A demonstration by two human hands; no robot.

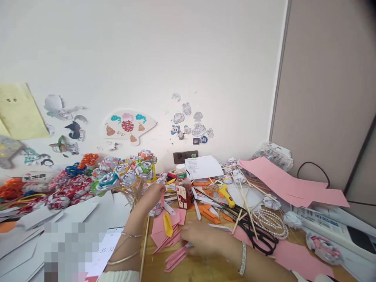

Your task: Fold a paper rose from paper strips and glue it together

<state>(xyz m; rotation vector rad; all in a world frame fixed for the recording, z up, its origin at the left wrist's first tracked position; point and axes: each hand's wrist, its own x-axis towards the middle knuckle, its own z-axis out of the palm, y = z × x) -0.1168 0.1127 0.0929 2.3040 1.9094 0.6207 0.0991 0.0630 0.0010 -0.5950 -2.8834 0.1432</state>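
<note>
My left hand (154,194) reaches in beside a bottle (182,192) of red drink with a white cap. Its fingers are bent together, with a bit of pink paper (162,201) showing just below them. Lower down, my right hand (201,237) is curled at the edge of a small pile of folded pink paper strips (176,258); its fingertips are partly hidden, and what they grip cannot be made out. Between the hands lie pink paper sheets (158,232) with a folded yellow paper piece (168,225) on top.
Crumpled paper flowers (129,178) on sticks stand at the left. Near them are white sheets (67,219) and a phone (107,244). Black-handled scissors (263,239), a yellow glue gun (226,196), wooden sticks (241,211), pearl strings (268,223) and pink card (282,180) crowd the right.
</note>
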